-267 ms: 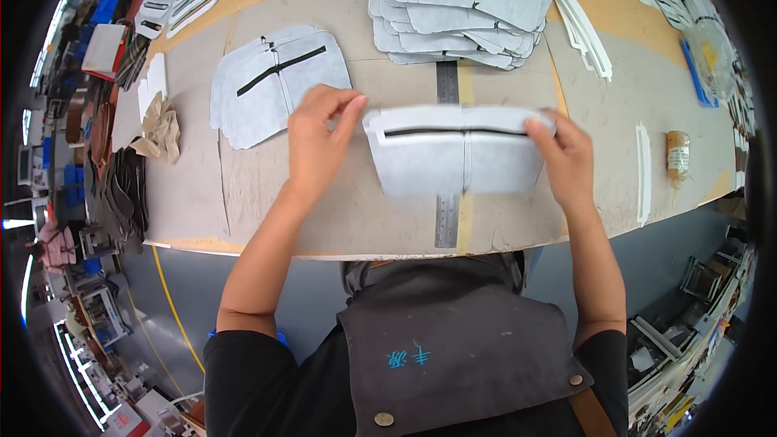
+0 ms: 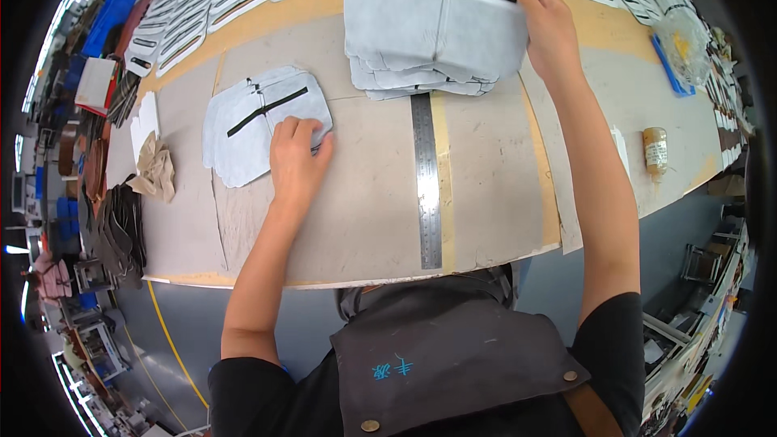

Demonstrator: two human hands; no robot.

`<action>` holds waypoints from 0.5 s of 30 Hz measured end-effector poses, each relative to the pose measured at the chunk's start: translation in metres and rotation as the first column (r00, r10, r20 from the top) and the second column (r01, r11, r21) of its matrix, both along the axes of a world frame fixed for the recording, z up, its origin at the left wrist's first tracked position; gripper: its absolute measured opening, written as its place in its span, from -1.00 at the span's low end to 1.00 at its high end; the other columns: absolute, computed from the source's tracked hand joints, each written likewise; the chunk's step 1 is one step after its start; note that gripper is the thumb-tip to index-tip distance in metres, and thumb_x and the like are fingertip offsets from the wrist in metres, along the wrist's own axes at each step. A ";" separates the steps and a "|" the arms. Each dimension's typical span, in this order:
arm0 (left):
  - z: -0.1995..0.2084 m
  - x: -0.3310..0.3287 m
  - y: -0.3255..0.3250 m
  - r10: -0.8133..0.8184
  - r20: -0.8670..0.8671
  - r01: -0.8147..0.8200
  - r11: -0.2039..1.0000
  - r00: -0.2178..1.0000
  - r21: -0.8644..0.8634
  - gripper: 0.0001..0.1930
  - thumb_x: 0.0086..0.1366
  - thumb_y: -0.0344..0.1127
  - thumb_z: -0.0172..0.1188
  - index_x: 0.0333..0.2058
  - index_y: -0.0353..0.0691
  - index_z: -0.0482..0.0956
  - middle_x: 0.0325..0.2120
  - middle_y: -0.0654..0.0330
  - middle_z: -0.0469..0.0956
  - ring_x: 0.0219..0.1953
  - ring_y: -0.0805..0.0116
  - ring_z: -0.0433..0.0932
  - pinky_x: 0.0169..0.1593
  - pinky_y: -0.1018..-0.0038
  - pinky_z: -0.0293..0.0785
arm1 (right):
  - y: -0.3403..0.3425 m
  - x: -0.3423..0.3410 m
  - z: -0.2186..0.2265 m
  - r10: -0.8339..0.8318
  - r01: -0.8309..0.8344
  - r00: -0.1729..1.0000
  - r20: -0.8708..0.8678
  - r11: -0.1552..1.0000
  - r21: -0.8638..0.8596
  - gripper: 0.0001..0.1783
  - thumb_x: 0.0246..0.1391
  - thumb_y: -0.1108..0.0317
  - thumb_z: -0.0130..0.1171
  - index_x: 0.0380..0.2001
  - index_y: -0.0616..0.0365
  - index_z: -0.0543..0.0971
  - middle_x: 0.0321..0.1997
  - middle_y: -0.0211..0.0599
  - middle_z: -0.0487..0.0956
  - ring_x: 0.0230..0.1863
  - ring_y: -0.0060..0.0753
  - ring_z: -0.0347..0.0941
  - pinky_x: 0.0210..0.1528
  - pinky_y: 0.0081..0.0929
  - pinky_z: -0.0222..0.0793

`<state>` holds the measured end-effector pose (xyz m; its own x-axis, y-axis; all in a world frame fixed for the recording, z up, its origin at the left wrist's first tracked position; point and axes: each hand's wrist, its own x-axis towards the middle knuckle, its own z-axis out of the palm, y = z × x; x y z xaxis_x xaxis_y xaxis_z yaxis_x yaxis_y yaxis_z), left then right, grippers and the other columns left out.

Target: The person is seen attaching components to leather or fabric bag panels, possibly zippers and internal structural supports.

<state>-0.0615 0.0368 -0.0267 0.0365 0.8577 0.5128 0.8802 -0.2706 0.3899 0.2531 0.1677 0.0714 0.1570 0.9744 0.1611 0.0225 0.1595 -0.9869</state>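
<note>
- A workshop floor surrounds the grey-topped worktable (image 2: 364,218), where a steel ruler (image 2: 426,186) lies below the tall stack (image 2: 396,83).
- The right hand (image 2: 554,36) has thumb and fingers pinched on the upper right edge of a white panel (image 2: 437,28) with a black strip, over that stack; whether the panel rests on it is unclear.
- The left hand (image 2: 298,154), fingers curled, is at the right edge of the smaller stack (image 2: 243,133); I cannot tell whether it grips a piece.
- The panel looks light, thin and bendable, probably best held by its rim, away from the strip.
</note>
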 end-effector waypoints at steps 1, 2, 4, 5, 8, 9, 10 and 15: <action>-0.001 -0.001 0.000 0.026 0.056 -0.020 0.994 0.998 -0.111 -0.89 0.10 -0.45 0.34 -0.39 -0.33 0.61 -0.47 0.14 0.53 -0.40 0.20 0.52 -0.29 0.34 0.48 | 0.016 0.000 0.001 -0.060 0.055 0.995 0.075 0.997 0.062 -0.57 0.19 0.15 0.23 -0.02 0.26 0.59 -0.22 -0.42 0.57 -0.21 -0.61 0.38 -0.11 -0.59 0.31; -0.001 -0.001 0.000 0.017 0.058 -0.013 0.998 0.998 -0.069 -0.89 0.10 -0.45 0.34 -0.39 -0.33 0.61 -0.47 0.14 0.53 -0.40 0.20 0.52 -0.29 0.34 0.48 | 0.026 0.001 -0.001 -0.155 0.137 0.978 0.142 0.982 0.131 -0.58 0.19 0.16 0.23 -0.01 0.25 0.59 -0.20 -0.37 0.58 -0.17 -0.55 0.41 -0.08 -0.56 0.32; 0.005 -0.005 0.002 0.105 0.299 -0.042 0.977 0.948 -0.210 -0.92 0.13 -0.48 0.30 -0.40 -0.37 0.60 -0.50 0.12 0.55 -0.47 0.25 0.53 -0.33 0.42 0.48 | 0.027 -0.002 -0.009 -0.232 0.157 0.941 0.247 0.944 0.290 -0.58 0.18 0.16 0.23 -0.02 0.24 0.58 -0.17 -0.31 0.59 -0.14 -0.51 0.43 -0.05 -0.55 0.33; 0.010 -0.006 0.003 0.127 0.297 -0.067 0.977 0.946 -0.203 -0.92 0.13 -0.48 0.30 -0.40 -0.37 0.60 -0.50 0.12 0.55 -0.47 0.25 0.53 -0.33 0.42 0.48 | 0.026 -0.004 -0.011 -0.371 0.235 0.871 0.322 0.890 0.391 -0.59 0.18 0.16 0.23 -0.03 0.23 0.58 -0.15 -0.25 0.59 -0.11 -0.46 0.46 -0.02 -0.53 0.34; 0.030 0.000 -0.002 0.150 0.358 -0.112 0.986 0.922 -0.126 -0.96 0.15 -0.55 0.27 -0.42 -0.38 0.59 -0.52 0.09 0.56 -0.51 0.28 0.52 -0.36 0.45 0.47 | -0.027 -0.010 -0.028 -0.092 0.032 0.915 0.393 0.987 0.157 -0.60 0.29 0.19 0.10 0.08 0.20 0.54 -0.01 -0.36 0.58 -0.05 -0.53 0.45 0.05 -0.55 0.34; 0.037 0.007 -0.008 0.064 0.287 -0.061 0.998 0.956 -0.019 -0.95 0.14 -0.55 0.28 -0.41 -0.37 0.59 -0.50 0.09 0.57 -0.49 0.25 0.53 -0.36 0.44 0.47 | -0.047 -0.013 -0.031 0.110 -0.107 0.955 0.275 0.994 -0.026 -0.59 0.30 0.16 0.10 0.07 0.21 0.54 0.00 -0.33 0.59 -0.05 -0.52 0.47 0.06 -0.53 0.35; 0.043 0.019 -0.019 0.009 0.228 -0.013 1.000 0.974 0.015 -0.93 0.13 -0.54 0.30 -0.40 -0.37 0.59 -0.49 0.08 0.57 -0.47 0.22 0.54 -0.36 0.43 0.47 | -0.068 -0.017 -0.035 0.259 -0.239 0.960 0.109 0.956 -0.170 -0.57 0.30 0.13 0.10 0.07 0.22 0.54 0.01 -0.29 0.59 -0.05 -0.50 0.48 0.06 -0.51 0.36; 0.047 0.082 -0.062 -0.427 0.383 0.500 0.859 0.819 -0.112 -0.78 0.10 -0.50 0.36 -0.24 -0.33 0.61 -0.38 0.07 0.61 -0.34 0.06 0.57 -0.26 0.31 0.51 | -0.140 -0.030 -0.051 0.238 -0.460 0.876 -0.420 0.673 -0.578 -0.54 0.30 0.05 0.11 -0.01 0.27 0.56 -0.09 -0.26 0.63 -0.11 -0.51 0.54 -0.05 -0.50 0.44</action>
<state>0.0202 -0.0255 0.0198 0.3140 0.8663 0.3885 0.4760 -0.4977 0.7250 0.2226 0.0275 0.0202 -0.2877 0.8063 -0.5169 -0.1974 -0.5780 -0.7918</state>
